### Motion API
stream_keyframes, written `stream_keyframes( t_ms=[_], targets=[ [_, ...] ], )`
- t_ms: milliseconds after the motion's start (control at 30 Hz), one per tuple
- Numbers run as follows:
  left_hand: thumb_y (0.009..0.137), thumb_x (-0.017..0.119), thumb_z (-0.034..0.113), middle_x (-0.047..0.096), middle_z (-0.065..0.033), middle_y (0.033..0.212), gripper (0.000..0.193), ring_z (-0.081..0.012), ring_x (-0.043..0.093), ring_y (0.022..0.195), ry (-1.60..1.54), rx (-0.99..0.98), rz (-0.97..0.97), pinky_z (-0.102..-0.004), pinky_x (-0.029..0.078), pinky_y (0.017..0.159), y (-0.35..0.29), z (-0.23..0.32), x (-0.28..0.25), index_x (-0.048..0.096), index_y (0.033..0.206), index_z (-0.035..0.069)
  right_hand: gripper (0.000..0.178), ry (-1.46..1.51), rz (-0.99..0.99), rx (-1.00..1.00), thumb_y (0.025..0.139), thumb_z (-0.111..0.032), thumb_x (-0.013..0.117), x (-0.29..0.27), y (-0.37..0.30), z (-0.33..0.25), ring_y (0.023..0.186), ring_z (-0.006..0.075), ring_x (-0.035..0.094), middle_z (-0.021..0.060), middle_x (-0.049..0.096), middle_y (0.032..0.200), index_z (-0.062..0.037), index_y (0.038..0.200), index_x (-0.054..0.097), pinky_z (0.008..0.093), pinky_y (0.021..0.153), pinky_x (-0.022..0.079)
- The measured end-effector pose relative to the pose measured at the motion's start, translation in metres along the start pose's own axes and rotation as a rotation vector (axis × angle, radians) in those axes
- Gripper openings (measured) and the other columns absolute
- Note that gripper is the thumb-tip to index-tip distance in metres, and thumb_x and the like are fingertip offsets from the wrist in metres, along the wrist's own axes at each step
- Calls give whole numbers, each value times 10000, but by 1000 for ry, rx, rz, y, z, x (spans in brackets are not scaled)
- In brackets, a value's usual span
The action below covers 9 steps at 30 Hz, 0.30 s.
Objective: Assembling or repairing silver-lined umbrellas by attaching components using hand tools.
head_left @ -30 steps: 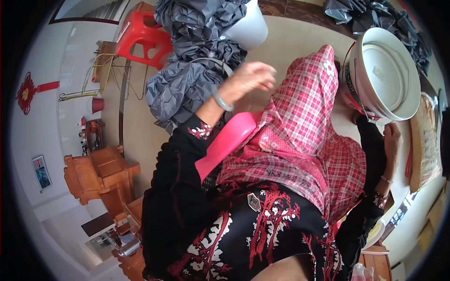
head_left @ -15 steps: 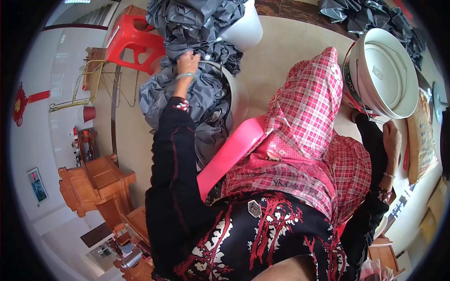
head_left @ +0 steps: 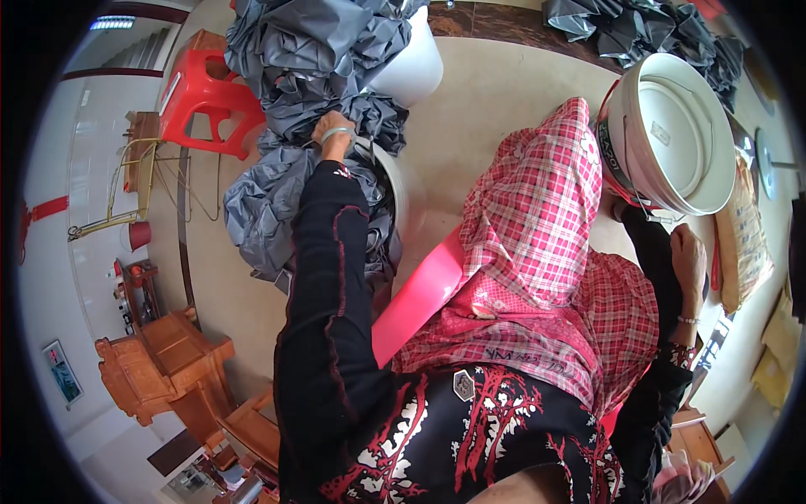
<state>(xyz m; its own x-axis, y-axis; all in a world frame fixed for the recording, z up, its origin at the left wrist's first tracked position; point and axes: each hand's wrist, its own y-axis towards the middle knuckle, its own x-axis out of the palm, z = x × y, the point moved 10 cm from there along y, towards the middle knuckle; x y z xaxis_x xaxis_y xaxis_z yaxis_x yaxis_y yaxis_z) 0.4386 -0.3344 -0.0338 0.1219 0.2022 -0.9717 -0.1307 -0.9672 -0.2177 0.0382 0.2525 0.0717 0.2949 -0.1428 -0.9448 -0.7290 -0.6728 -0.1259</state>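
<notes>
My left hand (head_left: 334, 134), with a bangle at its wrist, is closed on the dark grey sheeting (head_left: 277, 197), which looks like thin plastic or coated cloth. This sheeting fills and spills over a pale tub (head_left: 393, 181); the fingertips are partly hidden in its folds. A larger heap of the same grey sheeting (head_left: 323, 50) lies just beyond, against a white bucket (head_left: 416, 63). My right hand (head_left: 690, 260) is down beside my right leg, below an upright white bucket (head_left: 672, 139). Its fingers are curled, and what they hold, if anything, is hidden.
A red plastic stool (head_left: 210, 105) stands at the far left, beside a yellow metal frame (head_left: 138, 185). Across my lap is a pink checked apron (head_left: 537, 210), with a pink plastic edge (head_left: 420, 294) at its left. More dark sheeting (head_left: 663, 34) lies far right. Wooden furniture (head_left: 172, 361) stands left.
My left hand has shifted slightly nearer, its forearm swinging inward over the tub. The view has turned a little, so the surroundings sit further left. My right hand stays beside my leg.
</notes>
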Motion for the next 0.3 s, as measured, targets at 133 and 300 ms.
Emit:
stream_keyframes(
  t_ms=[133,300],
  targets=[
    [690,575,353,579,-187,1045,413,-315,556,979,-100,18,32,-405,436,826,-13,3,-17,622,956,41,133,-30,-7,-2,818,-130,483,0,0,-1,707,367,550,209,558,741,-3,801,514,416,608,416],
    [673,581,383,582,-184,1042,423,-317,550,995,-174,106,112,-409,434,835,-39,27,-52,631,950,68,151,-60,-25,5,817,-146,500,1,-1,-3,720,358,557,199,579,788,4,814,517,425,637,425]
  ],
)
